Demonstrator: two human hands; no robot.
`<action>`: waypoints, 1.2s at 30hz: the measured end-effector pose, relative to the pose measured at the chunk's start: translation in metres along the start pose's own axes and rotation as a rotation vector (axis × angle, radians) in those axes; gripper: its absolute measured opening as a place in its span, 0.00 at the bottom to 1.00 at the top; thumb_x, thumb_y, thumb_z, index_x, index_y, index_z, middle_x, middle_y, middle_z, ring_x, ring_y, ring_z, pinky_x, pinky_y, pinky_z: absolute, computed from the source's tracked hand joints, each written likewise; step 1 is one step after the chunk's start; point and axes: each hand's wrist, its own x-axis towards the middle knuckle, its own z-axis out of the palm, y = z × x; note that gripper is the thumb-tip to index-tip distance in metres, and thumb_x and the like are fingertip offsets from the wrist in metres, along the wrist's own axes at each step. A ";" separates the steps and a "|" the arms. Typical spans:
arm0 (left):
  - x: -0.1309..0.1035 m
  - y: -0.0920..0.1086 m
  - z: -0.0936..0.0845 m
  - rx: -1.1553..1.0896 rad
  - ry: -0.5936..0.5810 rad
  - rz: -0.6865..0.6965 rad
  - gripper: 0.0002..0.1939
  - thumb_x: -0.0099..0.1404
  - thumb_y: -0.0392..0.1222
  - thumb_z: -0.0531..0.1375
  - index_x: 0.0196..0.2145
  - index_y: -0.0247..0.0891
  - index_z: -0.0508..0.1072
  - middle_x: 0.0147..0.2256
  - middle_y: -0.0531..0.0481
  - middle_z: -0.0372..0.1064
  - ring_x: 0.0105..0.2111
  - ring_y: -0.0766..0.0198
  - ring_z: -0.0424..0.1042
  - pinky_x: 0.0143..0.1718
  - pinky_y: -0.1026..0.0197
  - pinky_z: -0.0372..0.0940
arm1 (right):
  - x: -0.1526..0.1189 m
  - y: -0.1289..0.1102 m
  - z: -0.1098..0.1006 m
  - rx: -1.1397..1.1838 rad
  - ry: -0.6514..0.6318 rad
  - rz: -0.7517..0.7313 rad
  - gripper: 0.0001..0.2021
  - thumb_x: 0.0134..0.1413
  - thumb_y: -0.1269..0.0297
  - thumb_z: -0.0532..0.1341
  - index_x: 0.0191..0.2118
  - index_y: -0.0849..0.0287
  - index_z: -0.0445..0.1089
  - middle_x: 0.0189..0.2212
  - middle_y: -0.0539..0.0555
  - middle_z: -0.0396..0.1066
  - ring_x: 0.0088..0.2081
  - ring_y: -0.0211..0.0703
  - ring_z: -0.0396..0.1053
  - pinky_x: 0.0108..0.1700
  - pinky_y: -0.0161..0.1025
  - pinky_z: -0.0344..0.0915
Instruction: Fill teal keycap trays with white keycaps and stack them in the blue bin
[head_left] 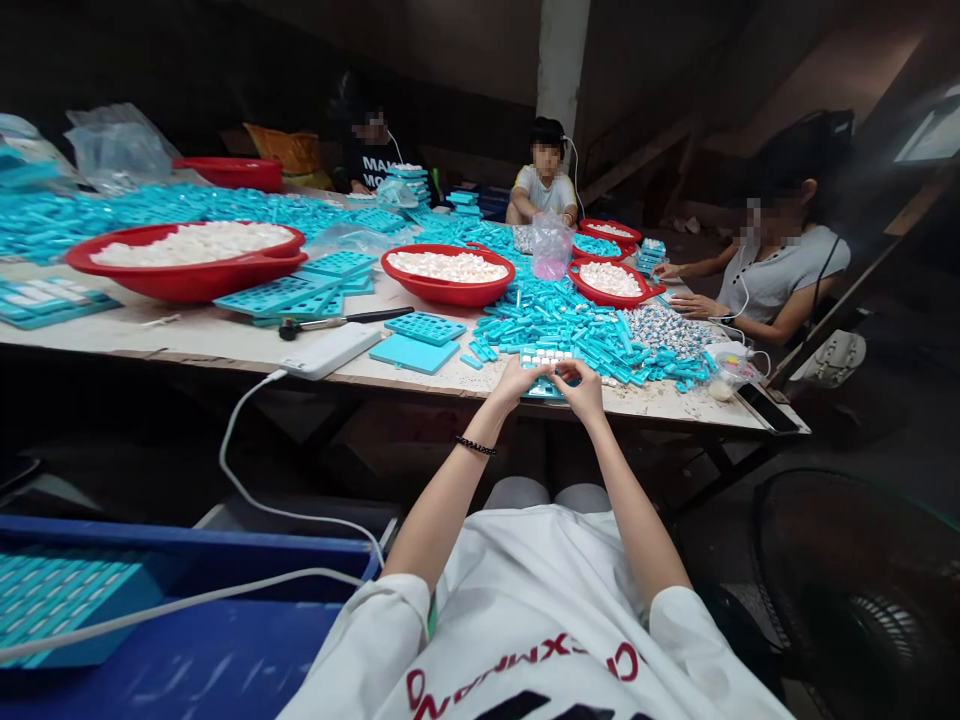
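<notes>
A blue tray (541, 392) with rows of small white pieces (546, 355) lies at the table's near edge. Over it, my left hand (521, 379) and my right hand (583, 392) meet at the fingertips, both closed in a pinch. Whatever is between the fingers is too small to make out. Just beyond the tray spreads a heap of loose blue plastic parts (570, 320). To its left lie a flat blue plate (414, 353) and a blue tray with holes (425, 327).
Red bowls of white pieces (448, 292) stand across the table (187, 335). A white power bank (334, 350) with a cable and a black-handled tool (341, 322) lie left; a phone (766, 408) lies right. Several people sit around. A blue crate (225, 545) and fan (862, 590) flank me.
</notes>
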 end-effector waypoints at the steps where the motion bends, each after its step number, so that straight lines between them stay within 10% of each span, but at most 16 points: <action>1: 0.000 0.000 0.000 -0.004 -0.012 -0.001 0.21 0.43 0.45 0.73 0.36 0.37 0.77 0.39 0.43 0.80 0.45 0.46 0.77 0.50 0.46 0.68 | 0.000 0.000 0.000 -0.002 -0.004 0.000 0.12 0.55 0.53 0.66 0.38 0.56 0.75 0.32 0.53 0.76 0.32 0.43 0.73 0.37 0.40 0.72; 16: -0.005 0.003 0.005 0.005 0.090 -0.018 0.26 0.41 0.44 0.74 0.39 0.38 0.73 0.40 0.44 0.79 0.45 0.46 0.77 0.49 0.47 0.69 | -0.002 -0.008 -0.005 -0.070 -0.032 -0.054 0.13 0.53 0.72 0.52 0.42 0.56 0.70 0.33 0.52 0.75 0.36 0.44 0.74 0.41 0.40 0.73; 23: -0.011 0.004 0.003 0.038 0.108 -0.002 0.31 0.41 0.44 0.76 0.42 0.39 0.71 0.45 0.43 0.77 0.50 0.46 0.75 0.52 0.47 0.68 | -0.007 -0.005 -0.002 -0.230 0.152 -0.051 0.15 0.54 0.70 0.56 0.48 0.56 0.69 0.53 0.62 0.66 0.60 0.58 0.61 0.63 0.58 0.58; 36: -0.012 0.001 0.001 0.112 0.148 0.008 0.39 0.41 0.45 0.77 0.50 0.42 0.68 0.56 0.39 0.70 0.63 0.41 0.62 0.61 0.48 0.60 | -0.002 0.006 -0.003 -0.251 0.138 -0.055 0.25 0.56 0.66 0.58 0.60 0.56 0.62 0.57 0.63 0.66 0.61 0.57 0.61 0.64 0.58 0.57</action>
